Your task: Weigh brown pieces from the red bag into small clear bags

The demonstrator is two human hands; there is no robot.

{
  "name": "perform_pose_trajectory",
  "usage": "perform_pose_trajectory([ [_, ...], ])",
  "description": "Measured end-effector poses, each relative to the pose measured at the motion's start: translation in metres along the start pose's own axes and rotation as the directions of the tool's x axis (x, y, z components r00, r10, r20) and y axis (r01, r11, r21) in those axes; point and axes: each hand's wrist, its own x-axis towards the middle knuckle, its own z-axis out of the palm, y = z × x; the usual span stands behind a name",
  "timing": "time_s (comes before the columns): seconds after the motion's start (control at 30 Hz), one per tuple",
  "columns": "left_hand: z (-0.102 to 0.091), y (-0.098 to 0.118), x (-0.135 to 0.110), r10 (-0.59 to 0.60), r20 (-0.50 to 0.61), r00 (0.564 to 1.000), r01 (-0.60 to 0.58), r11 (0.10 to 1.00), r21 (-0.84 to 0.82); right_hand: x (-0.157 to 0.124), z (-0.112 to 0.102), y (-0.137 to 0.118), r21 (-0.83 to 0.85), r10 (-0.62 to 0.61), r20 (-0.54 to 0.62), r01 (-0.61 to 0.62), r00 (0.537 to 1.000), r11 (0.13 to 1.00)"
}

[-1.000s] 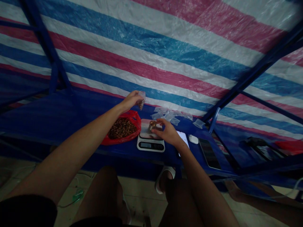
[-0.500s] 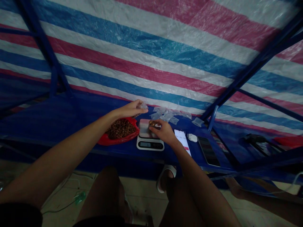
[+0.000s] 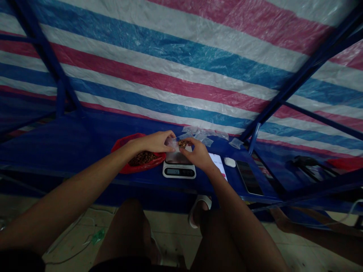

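Note:
My left hand (image 3: 155,141) pinches a small clear plastic bag (image 3: 171,143) just above the white kitchen scale (image 3: 179,169). My right hand (image 3: 196,153) grips a small cup of brown bits (image 3: 182,143) and holds it right against the bag's mouth. Both hands meet over the scale's platform. A red bag of brown pieces (image 3: 138,157) lies open under my left wrist, to the left of the scale.
Several empty clear bags (image 3: 204,135) lie behind the scale by the striped tarp. A lit phone (image 3: 217,166), a small white object (image 3: 229,162) and a dark phone (image 3: 249,176) lie to the right on the blue shelf (image 3: 70,151). A blue frame post (image 3: 255,138) stands at right.
My left hand came down and right with the clear bag, from above the red bag to over the scale. My right hand lifted the cup off the scale to meet it.

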Motion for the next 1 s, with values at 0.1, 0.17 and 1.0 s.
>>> perform_pose_trajectory([
  [0.1,0.003,0.004,0.001,-0.009,0.015,1.0,0.009,0.999,0.031,0.001,-0.001,0.001,-0.039,-0.032,0.006,0.033,0.999,0.999],
  [0.17,0.003,0.007,0.0,-0.014,0.02,1.0,0.013,0.999,0.036,0.003,-0.002,0.001,-0.066,-0.038,0.009,0.039,0.999,0.997],
  [1.0,0.012,0.001,0.001,0.03,-0.05,0.998,-0.037,0.987,-0.158,0.012,-0.001,-0.008,-0.034,-0.127,0.022,0.128,0.992,0.991],
])
